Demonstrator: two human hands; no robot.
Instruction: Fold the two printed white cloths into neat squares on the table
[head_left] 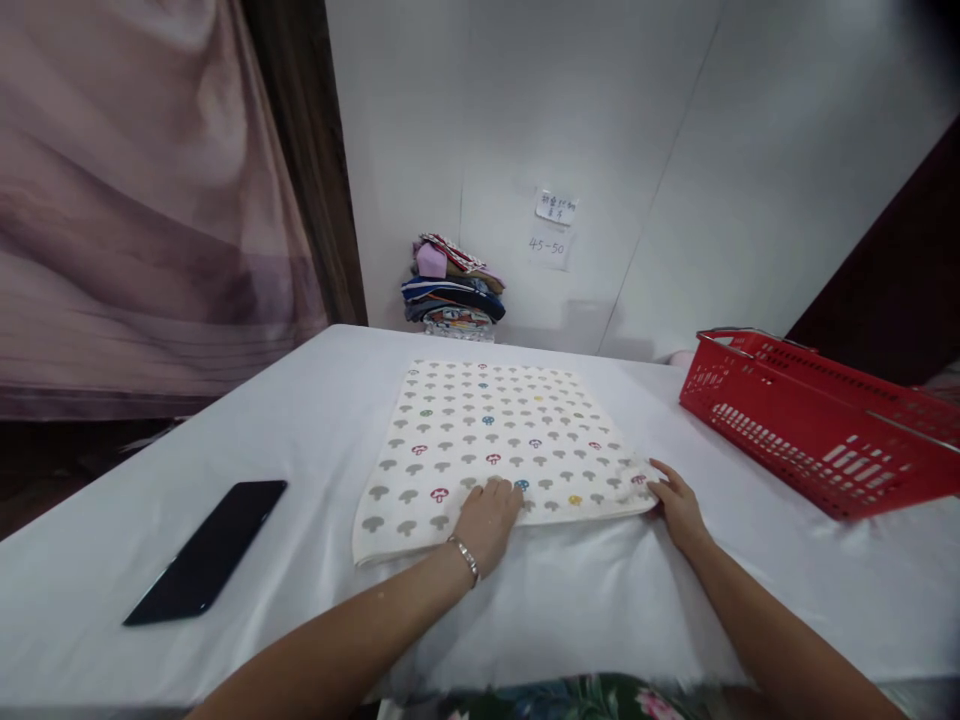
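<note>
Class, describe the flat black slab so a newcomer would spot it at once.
Find the white-covered table. Left of the mushroom-print cloth on it lies the slab, long and straight-edged. Unlike the cloth and the red basket, it is plain, dark and glossy.

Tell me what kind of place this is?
Maybe a laundry room or cloth workroom: a mushroom-print cloth lies on a white-covered table, with piled fabrics and a red basket nearby.

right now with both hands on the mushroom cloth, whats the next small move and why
I'd probably smooth the near right corner of the cloth with the right hand: its fingers hold that corner, which looks slightly rumpled, and the left hand rests by the near edge.
</note>
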